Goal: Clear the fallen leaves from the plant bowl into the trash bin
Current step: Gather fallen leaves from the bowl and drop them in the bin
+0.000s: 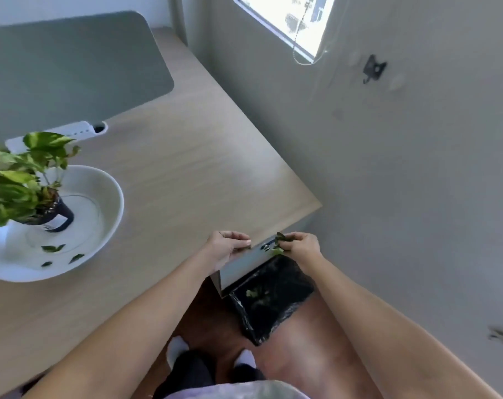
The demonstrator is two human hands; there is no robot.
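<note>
light wood desk (pixel 187 174) takes up most of the left; grey-green divider panel (pixel 72 70) standing along its back edge; bright window (pixel 287 21) up top with a bead cord (pixel 297 38) hanging; small black hook (pixel 374 69) on the grey wall (pixel 417 182); reddish-brown floor (pixel 310 349) below

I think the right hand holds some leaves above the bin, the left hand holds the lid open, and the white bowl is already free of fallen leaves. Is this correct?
Not quite. In the head view the white bowl has a few fallen leaves lying in it. The rest holds: the right hand holds leaves above the bin, and the left hand holds the lid open.
</note>
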